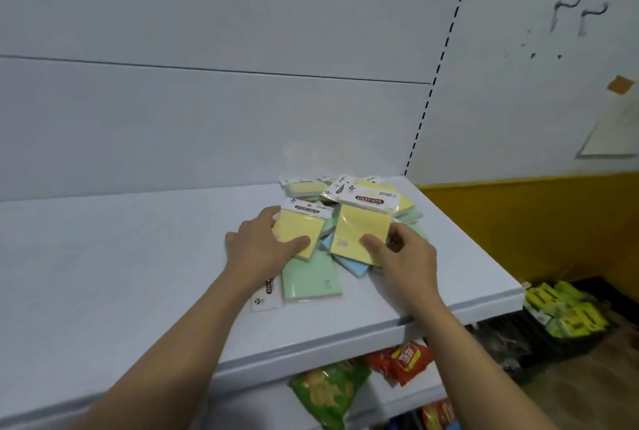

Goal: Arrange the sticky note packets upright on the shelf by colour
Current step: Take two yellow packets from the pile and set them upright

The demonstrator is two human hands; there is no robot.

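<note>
Head view: both hands' grip point(262, 246) point(401, 253) on yellow packets point(299, 229) point(359, 225).

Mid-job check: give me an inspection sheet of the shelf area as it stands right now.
Surface: pale shelf, bare apart from one heap near its right end.
Job's things: sticky note packets lie flat and overlapping, colours mixed: yellow, green and blue; none stands upright.
Clutter: nothing seen on the shelf beyond the packets.
Grippers: left hand grips a yellow packet; right hand grips another yellow packet, both at the heap.
Cables: nothing seen.
Surroundings: snack bags on the shelves below; yellow-green packs low at right; paper stuck to the wall.
</note>
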